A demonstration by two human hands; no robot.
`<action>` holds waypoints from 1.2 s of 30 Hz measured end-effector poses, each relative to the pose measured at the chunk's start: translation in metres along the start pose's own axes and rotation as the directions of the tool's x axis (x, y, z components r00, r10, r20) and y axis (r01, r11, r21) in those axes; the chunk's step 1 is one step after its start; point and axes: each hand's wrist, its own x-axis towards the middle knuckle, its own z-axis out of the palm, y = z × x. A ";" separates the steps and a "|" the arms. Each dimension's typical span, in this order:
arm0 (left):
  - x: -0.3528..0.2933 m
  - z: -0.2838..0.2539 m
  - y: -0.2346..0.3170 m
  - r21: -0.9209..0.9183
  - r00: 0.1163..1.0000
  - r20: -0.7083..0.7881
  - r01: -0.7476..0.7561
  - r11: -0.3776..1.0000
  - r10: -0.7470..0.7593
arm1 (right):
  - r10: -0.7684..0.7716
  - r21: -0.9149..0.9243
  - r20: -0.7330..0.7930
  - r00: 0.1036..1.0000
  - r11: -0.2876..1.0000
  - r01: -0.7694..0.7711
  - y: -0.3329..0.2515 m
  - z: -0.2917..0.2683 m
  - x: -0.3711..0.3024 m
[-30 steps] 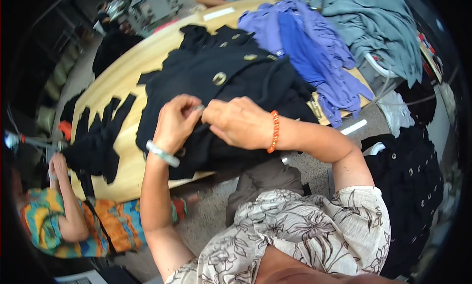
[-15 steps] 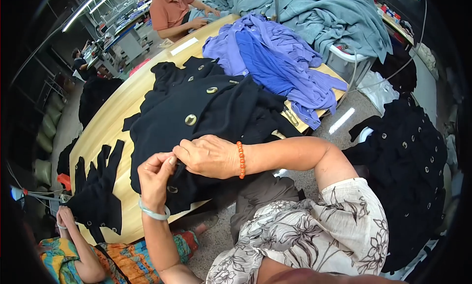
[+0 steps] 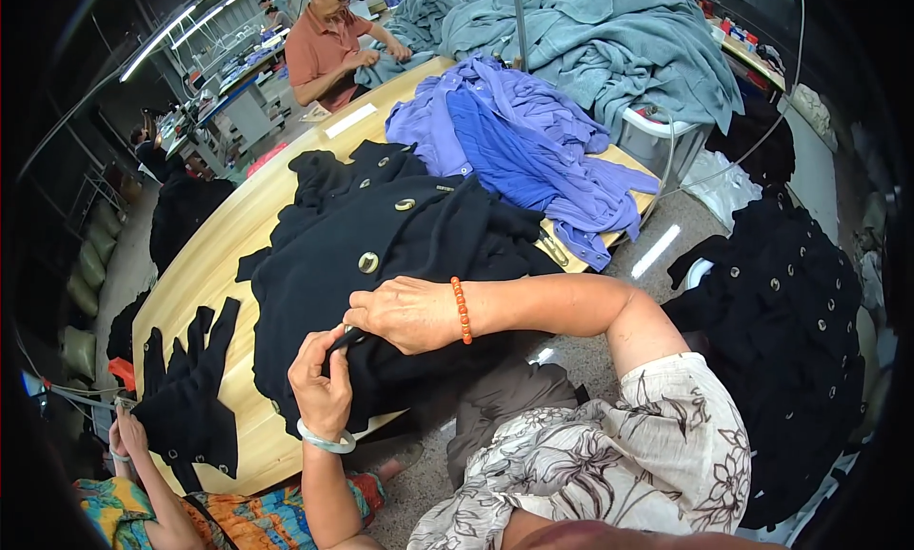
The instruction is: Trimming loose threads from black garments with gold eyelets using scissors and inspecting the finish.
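Note:
A black knit garment (image 3: 324, 212) with large gold-rimmed buttons lies spread over the wooden table in front of me. My left hand (image 3: 322, 383), a pale bangle at its wrist, pinches a fold of its near edge between thumb and fingers. Right against it, my right hand (image 3: 405, 314), wearing an orange bead bracelet, is closed on the same fold with curled fingers. A bit of black cloth and something small and light show between the fingertips; I cannot tell whether that is a button. One gold-rimmed button (image 3: 367, 262) lies just beyond my hands.
Purple garments (image 3: 533, 140) are heaped beyond the black one, beside a small metal tool (image 3: 552, 249). A grey-green cloth pile (image 3: 590, 45) overflows a white bin (image 3: 657, 136). Black buttoned garments (image 3: 790, 360) hang at right. Co-workers sit at left (image 3: 143, 464) and far side (image 3: 328, 55).
My left hand has shifted slightly right and down, and the pinched cloth fold now shows between my fingertips. My right hand stays closed close by. The co-worker across has raised their hands a little.

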 end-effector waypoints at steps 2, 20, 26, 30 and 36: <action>-0.001 -0.002 0.001 -0.013 0.999 -0.009 0.037 0.999 -0.037 | -0.029 0.010 -0.055 0.998 1.000 0.030 0.000 0.005 0.000; -0.037 -0.053 0.028 -0.050 0.952 0.125 0.286 0.957 -0.279 | -0.019 -0.069 -0.038 0.999 0.997 0.017 -0.005 -0.048 -0.036; -0.036 -0.042 0.000 -0.096 0.853 0.259 0.489 0.867 -0.452 | 0.053 -0.161 -0.095 0.994 0.985 -0.068 -0.026 -0.031 -0.039; -0.029 -0.039 -0.005 -0.270 0.808 0.361 0.568 0.777 -0.465 | 0.131 0.057 -0.195 0.972 0.991 -0.122 -0.008 -0.018 -0.033; -0.036 -0.046 -0.007 -0.445 0.761 0.426 0.647 0.620 -0.489 | 0.222 0.206 0.013 0.975 0.953 -0.220 -0.002 -0.022 -0.031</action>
